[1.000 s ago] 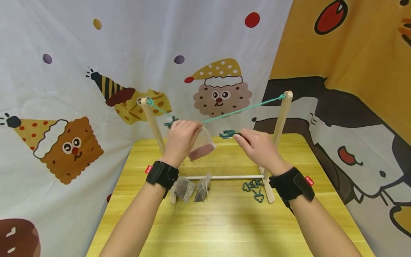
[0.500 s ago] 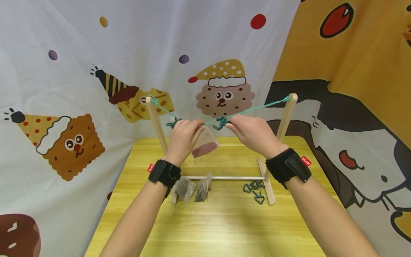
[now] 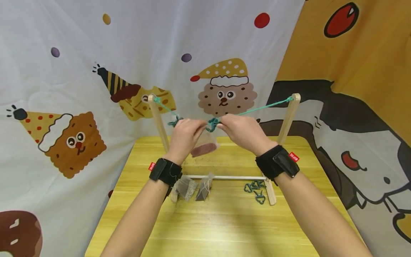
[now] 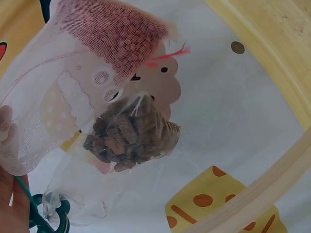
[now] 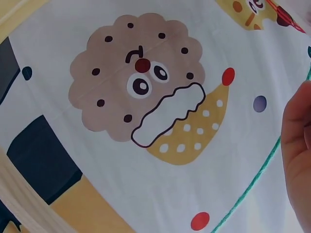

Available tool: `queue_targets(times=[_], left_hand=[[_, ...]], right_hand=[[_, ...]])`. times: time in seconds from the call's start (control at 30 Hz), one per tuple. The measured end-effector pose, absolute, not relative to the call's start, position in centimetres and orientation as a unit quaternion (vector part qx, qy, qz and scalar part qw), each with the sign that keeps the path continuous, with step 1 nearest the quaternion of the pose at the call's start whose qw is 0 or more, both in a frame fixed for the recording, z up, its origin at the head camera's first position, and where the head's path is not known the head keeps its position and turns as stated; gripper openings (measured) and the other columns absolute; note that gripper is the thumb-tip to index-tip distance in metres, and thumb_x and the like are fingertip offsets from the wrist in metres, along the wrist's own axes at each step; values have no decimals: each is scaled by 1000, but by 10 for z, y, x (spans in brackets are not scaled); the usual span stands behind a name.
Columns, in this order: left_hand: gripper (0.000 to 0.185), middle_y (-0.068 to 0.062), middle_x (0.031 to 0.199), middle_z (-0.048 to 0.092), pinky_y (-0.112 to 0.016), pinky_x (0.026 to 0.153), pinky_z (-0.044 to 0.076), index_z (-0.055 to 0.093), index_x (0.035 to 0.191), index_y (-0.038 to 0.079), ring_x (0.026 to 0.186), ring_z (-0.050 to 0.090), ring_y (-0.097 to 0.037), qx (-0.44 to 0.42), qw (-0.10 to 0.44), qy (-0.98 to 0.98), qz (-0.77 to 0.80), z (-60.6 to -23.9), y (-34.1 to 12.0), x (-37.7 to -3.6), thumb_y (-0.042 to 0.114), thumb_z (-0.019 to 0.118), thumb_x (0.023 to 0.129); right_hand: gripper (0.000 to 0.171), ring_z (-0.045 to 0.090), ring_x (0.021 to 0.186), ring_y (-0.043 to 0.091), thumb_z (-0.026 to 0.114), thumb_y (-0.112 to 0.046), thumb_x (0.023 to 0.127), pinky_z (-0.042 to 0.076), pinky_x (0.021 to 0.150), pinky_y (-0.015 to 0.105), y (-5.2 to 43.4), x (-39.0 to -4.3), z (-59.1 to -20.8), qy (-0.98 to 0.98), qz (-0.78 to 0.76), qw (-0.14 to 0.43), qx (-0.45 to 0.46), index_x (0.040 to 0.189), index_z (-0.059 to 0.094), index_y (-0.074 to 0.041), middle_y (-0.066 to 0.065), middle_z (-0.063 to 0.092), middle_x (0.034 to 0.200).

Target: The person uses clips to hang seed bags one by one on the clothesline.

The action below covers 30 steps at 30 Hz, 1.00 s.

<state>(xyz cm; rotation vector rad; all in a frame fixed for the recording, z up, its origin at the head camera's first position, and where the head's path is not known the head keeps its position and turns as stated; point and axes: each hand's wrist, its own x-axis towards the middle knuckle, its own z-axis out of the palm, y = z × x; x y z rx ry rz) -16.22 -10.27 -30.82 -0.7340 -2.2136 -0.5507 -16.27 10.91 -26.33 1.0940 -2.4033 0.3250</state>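
Note:
My left hand [image 3: 186,135] pinches the top of a white mesh bag [image 3: 204,150] with pinkish-red grains in its bottom, up at the green cord [image 3: 268,106]. Just right of those fingertips, my right hand [image 3: 243,132] pinches a dark green clip [image 3: 212,124], its jaws at the cord and the bag's top; whether they grip both cannot be told. Another green clip [image 3: 174,122] sits on the cord left of my left hand. From it, in the left wrist view, hangs a clear mesh bag [image 4: 133,133] of brown chunks. The right wrist view catches only part of my right hand [image 5: 299,150].
Two wooden posts, left [image 3: 158,123] and right [image 3: 289,119], hold the cord, joined low by a white rod [image 3: 239,177]. Two filled mesh bags, one paler [image 3: 186,187] and one darker [image 3: 203,188], lie near the left foot. Several green clips [image 3: 259,197] lie near the right foot.
My right hand has carried the green clip up and leftward to the cord beside my left fingertips. The left hand still holds the bag at nearly the same spot.

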Motion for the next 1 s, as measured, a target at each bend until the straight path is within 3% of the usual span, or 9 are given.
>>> queue_targets(times=[0.27,0.7,0.87,1.0], left_hand=[[16,4,85,64,-25,79,37,66,98,16,75,52,-10,-296,346,-865,-213,-304,-103,-161,24,56,89],[12,3,85,56,-25,78,38,62,94,14,75,49,-9,-267,315,-878,-242,-304,-105,-158,23,57,88],[11,3,88,53,-22,74,39,63,94,14,77,49,-9,-273,318,-874,-246,-303,-105,-159,21,57,88],[10,3,90,54,-20,72,39,63,94,15,79,49,-9,-278,308,-877,-244,-303,-105,-158,20,56,88]], right_hand=[[17,34,49,12,51,-25,91,27,47,26,102,-166,-267,-870,114,226,422,80,50,-13,-1,42,66],[21,35,49,12,46,-31,94,29,47,26,93,-166,-268,-885,124,173,414,80,48,-15,-1,40,63],[26,43,54,10,51,-40,89,37,50,25,96,-166,-270,-890,127,146,412,95,50,-14,-1,52,75],[32,44,56,9,52,-42,88,37,50,25,97,-167,-273,-896,125,126,407,105,49,-15,-3,51,76]])
